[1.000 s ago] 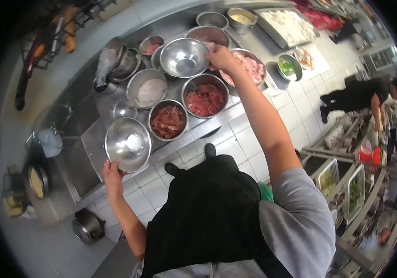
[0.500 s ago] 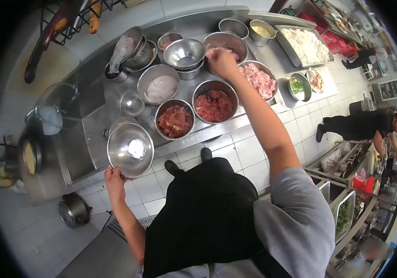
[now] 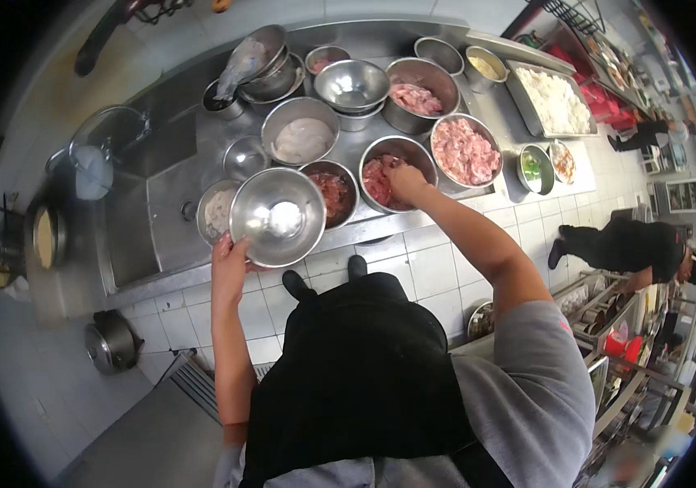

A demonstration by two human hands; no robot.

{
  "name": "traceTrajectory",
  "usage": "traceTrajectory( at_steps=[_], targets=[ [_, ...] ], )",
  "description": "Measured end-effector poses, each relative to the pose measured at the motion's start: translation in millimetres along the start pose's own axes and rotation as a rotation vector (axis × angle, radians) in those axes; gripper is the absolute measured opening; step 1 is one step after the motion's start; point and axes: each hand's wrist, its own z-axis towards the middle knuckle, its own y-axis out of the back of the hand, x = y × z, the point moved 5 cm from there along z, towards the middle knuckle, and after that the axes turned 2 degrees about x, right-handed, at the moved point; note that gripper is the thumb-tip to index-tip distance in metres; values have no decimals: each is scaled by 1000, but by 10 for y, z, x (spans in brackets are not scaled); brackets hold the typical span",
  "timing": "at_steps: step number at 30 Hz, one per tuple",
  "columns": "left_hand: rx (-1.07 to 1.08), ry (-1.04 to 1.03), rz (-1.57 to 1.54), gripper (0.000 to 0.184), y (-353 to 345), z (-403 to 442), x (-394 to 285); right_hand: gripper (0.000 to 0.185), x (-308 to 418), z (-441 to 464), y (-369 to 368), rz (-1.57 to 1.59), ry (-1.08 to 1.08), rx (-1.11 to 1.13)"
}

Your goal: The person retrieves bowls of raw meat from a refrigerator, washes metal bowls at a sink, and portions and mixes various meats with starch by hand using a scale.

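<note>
My left hand point(image 3: 230, 259) grips the rim of a wide, shiny metal mixing bowl point(image 3: 271, 236). The bowl is tilted toward me, and nothing shows inside it but a bright reflection. My right hand point(image 3: 407, 184) reaches down into a steel pot point(image 3: 425, 154), its bunched fingers in the raw red meat point(image 3: 376, 176) there. The fingertips are partly hidden by the meat. Partly behind the bowl stands a second pot of darker red meat point(image 3: 333, 193). To the right of my hand is a pot of pale pink meat pieces point(image 3: 463, 150).
Along the steel counter point(image 3: 173, 244) stand pots with pink meat point(image 3: 417, 99) and a whitish food point(image 3: 303, 140), plus an upturned-looking stack of bowls point(image 3: 352, 85). A tray of white food point(image 3: 555, 102) lies at the right. The sink point(image 3: 137, 256) is left. A co-worker point(image 3: 632, 248) stands far right.
My right hand has moved from the far pot of pink meat to the nearer pot of red meat. My left hand has brought the bowl rightward and up, uncovering a small bowl of pale food.
</note>
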Motion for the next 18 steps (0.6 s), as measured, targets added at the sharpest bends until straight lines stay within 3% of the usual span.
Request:
traceTrajectory(
  at_steps=[1,4,6,7,10,11,15,18],
  targets=[
    [95,-42,-18,26,-60,57,-8,53,-101,69,-53,33,-3,60],
    [105,-83,47,25,-165,96,-87,46,25,-53,504,167,18,146],
    [103,-97,87,25,-219,119,-78,62,-24,-163,696,414,120,98],
    [102,-107,73,25,-252,114,-113,55,3,-192,700,375,107,217],
    [120,-113,127,28,-311,154,-163,47,126,-250,313,110,228,154],
    [135,-122,91,27,-331,176,-153,42,151,-251,211,19,174,113],
    [162,-62,29,29,-433,213,-186,40,107,-107,112,17,58,119],
    [157,-138,-4,25,-535,251,-245,35,-3,-66,304,117,215,192]
  ],
)
